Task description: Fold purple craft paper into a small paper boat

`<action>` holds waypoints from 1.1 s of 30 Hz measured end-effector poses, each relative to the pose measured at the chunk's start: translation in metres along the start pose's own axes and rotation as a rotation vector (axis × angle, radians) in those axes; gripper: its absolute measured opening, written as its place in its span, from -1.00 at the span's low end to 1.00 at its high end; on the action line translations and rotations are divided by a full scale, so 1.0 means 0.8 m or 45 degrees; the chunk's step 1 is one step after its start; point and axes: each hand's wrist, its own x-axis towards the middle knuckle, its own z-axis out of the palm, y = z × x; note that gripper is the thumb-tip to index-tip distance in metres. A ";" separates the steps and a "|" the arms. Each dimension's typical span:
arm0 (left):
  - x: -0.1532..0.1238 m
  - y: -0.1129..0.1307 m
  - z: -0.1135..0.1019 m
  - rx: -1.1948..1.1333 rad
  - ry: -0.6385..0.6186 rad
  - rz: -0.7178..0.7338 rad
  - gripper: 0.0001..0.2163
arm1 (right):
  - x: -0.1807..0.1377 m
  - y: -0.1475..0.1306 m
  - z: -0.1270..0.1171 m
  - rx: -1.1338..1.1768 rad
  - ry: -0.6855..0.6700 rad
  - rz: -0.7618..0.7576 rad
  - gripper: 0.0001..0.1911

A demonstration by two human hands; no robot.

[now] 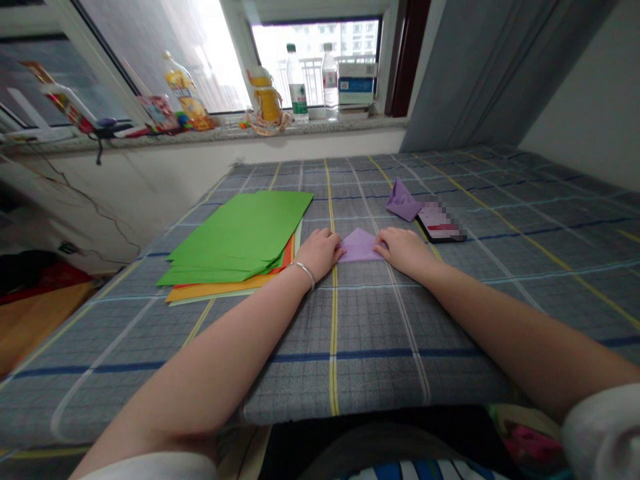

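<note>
On checked grey bedcover (350, 333), centre: folded purple paper (359, 245), flat, pinned at its left edge by left hand (320, 252) and at its right edge by right hand (406, 250), fingers of both curled down onto the sheet, gripping nothing else. Left of hands: stack of coloured paper (240, 240), green uppermost; beyond, second purple folded piece (403, 200) just beside phone (440, 223); bottles (299, 90) on windowsill.

Flat dark phone (440, 223) right of the folded purple paper sheet (358, 245): screen blurred out, unreadable. Sheet's L and R edges hidden under fingers. Forearms cut off at bottom edge.
</note>
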 end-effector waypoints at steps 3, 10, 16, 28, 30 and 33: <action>-0.004 -0.006 -0.005 0.086 -0.021 -0.001 -0.76 | 0.002 0.001 0.002 0.018 -0.015 0.019 -0.82; -0.007 -0.052 -0.027 -0.069 -0.324 0.142 -0.58 | 0.002 0.003 0.004 0.045 -0.014 0.010 -0.83; -0.004 -0.067 -0.029 -0.216 -0.401 0.099 -0.70 | 0.001 0.004 0.002 0.071 0.000 0.005 -0.83; -0.001 -0.064 -0.035 -0.128 -0.446 0.010 -0.76 | 0.002 0.004 0.003 0.066 -0.020 0.026 -0.82; -0.002 -0.061 -0.037 -0.068 -0.452 0.019 -0.77 | 0.001 0.004 0.002 0.069 -0.023 0.025 -0.83; -0.005 -0.055 -0.037 -0.024 -0.441 -0.013 -0.81 | 0.001 0.004 0.001 0.068 -0.029 0.026 -0.82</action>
